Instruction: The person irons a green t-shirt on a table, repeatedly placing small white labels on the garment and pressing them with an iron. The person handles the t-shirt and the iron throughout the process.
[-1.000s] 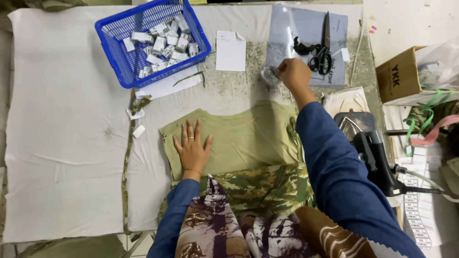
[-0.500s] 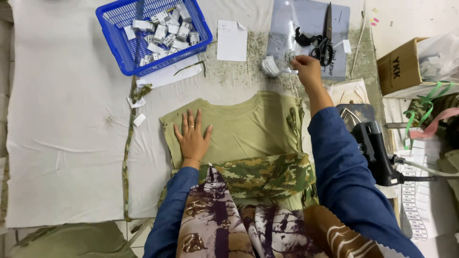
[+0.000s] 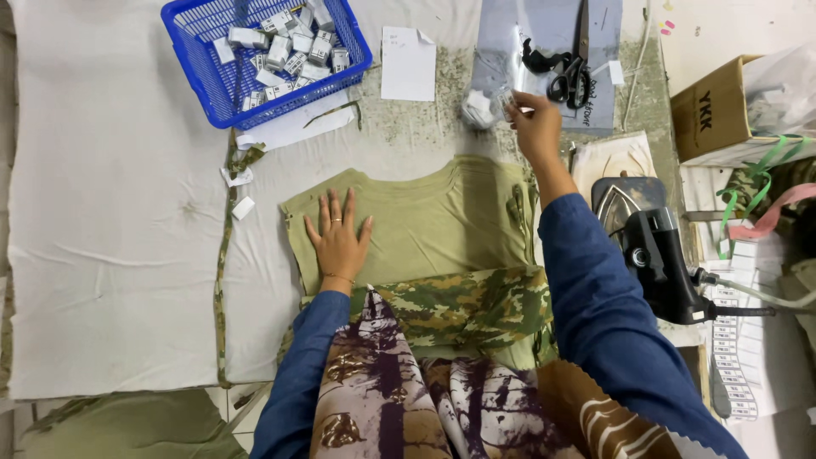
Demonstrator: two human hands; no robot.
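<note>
Cloth (image 3: 110, 212), white and creased, covers most of the work table and bears everything else. Olive garment (image 3: 433, 225) lies flat at the centre of it, with a camouflage panel (image 3: 463, 306) across its near edge. Blue basket (image 3: 217, 81) sits at the far left, filled with small white folded tags. A black iron (image 3: 659, 251) rests at the right, near the person's right forearm, and a cardboard box (image 3: 710, 110) stands beyond it. A grey sheet (image 3: 544, 25) at the far edge carries black scissors (image 3: 569, 72); a white paper slip (image 3: 408, 64) lies between the sheet and the basket.

Left hand (image 3: 338, 238) lies palm down on the olive garment, fingers spread flat, gripping nothing.

Right hand (image 3: 535, 127) is raised past the far edge of the garment, just in front of the grey sheet. Its thumb and fingertips are pinched on a small clear packet (image 3: 489, 106), which is held near the scissors.
</note>
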